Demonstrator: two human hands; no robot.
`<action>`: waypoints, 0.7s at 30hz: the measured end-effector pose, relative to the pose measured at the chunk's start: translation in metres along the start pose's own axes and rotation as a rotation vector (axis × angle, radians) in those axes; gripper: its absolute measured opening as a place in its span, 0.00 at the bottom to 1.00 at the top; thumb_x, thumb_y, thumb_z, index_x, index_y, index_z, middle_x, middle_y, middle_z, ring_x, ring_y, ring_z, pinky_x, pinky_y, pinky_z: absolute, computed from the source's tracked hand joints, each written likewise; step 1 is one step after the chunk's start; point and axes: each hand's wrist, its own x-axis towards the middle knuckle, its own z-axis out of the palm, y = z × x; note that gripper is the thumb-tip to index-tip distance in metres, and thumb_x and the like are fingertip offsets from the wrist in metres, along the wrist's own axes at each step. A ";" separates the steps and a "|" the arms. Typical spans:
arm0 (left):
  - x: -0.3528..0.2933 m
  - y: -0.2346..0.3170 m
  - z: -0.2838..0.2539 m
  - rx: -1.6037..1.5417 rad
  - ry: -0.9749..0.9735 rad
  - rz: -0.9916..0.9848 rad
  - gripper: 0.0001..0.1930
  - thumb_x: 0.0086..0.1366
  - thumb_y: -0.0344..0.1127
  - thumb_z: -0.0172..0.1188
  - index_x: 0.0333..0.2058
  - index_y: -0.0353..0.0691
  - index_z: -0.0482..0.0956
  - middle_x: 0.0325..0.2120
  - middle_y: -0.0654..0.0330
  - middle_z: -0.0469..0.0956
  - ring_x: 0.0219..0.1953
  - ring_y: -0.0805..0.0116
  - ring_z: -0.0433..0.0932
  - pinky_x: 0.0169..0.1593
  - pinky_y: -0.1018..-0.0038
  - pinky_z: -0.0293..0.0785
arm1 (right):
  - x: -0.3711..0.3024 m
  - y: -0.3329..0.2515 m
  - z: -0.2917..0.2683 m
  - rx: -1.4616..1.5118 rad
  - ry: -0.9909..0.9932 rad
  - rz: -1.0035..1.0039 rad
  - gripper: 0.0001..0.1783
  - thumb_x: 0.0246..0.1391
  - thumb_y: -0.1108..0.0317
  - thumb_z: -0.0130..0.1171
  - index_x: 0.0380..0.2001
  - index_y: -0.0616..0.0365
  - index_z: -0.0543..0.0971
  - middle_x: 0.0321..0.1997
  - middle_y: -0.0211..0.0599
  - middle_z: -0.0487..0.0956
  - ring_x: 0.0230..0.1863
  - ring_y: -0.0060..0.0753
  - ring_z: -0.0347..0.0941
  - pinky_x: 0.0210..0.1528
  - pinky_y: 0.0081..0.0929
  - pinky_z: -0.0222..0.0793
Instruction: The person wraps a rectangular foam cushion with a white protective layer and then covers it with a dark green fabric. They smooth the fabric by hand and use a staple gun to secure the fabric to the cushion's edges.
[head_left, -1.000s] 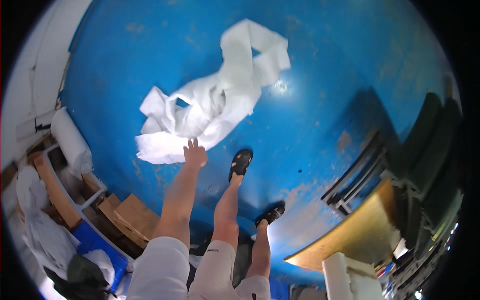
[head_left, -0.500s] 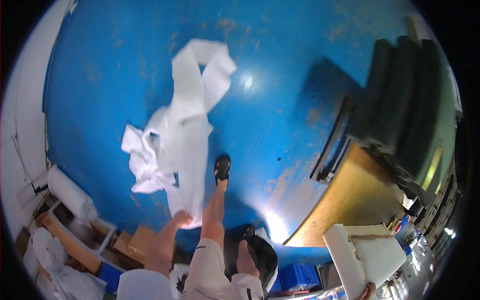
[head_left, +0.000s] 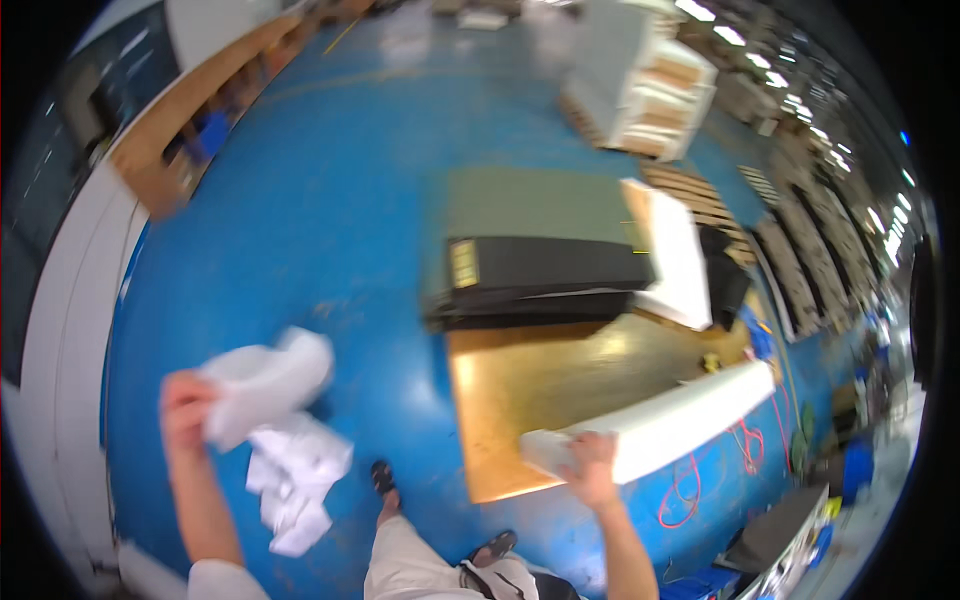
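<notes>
My left hand (head_left: 188, 408) is closed on one end of a white sheet (head_left: 275, 375), a soft strip like foam packing that is lifted off the floor and blurred by motion. Below it, more of the white material (head_left: 300, 480) lies crumpled on the floor; whether it is one piece with the sheet I cannot tell. On the other side, my right hand (head_left: 592, 462) grips the near left end of a long white block (head_left: 680, 425), seemingly foam. The block lies along the front edge of a wooden table (head_left: 490, 440).
Dark green and black padded pieces (head_left: 550, 270) are stacked on the table beside another white piece (head_left: 680, 250). A red hose (head_left: 680, 510) coils on the blue floor at right. Farther back stand pallets (head_left: 700, 195) and a tall white stack (head_left: 650, 100).
My left hand has raised the sheet from near my foot and moved it out to the left. The view has swung up and right, bringing the table and block to the middle. My right hand stays at the block.
</notes>
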 end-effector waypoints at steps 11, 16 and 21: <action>0.072 0.206 0.464 -0.229 -0.317 0.844 0.54 0.57 0.34 0.67 0.74 0.36 0.39 0.67 0.49 0.60 0.54 0.50 0.76 0.51 0.55 0.80 | -0.010 0.036 0.010 0.304 -0.280 -0.250 0.41 0.48 0.51 0.65 0.66 0.48 0.68 0.64 0.43 0.71 0.66 0.45 0.64 0.70 0.56 0.46; 0.086 0.133 0.676 0.287 -0.626 1.184 0.44 0.59 0.26 0.65 0.67 0.20 0.47 0.51 0.39 0.77 0.46 0.50 0.82 0.57 0.58 0.73 | -0.049 0.093 0.026 0.988 0.014 -0.274 0.31 0.51 0.59 0.64 0.58 0.54 0.74 0.47 0.42 0.81 0.49 0.41 0.77 0.56 0.40 0.69; 0.089 0.042 0.809 0.546 -0.581 1.266 0.33 0.61 0.36 0.67 0.61 0.23 0.69 0.55 0.35 0.74 0.57 0.38 0.74 0.64 0.55 0.66 | -0.065 0.190 -0.007 1.387 -0.108 0.184 0.23 0.53 0.61 0.62 0.52 0.56 0.76 0.42 0.38 0.81 0.44 0.36 0.76 0.50 0.36 0.70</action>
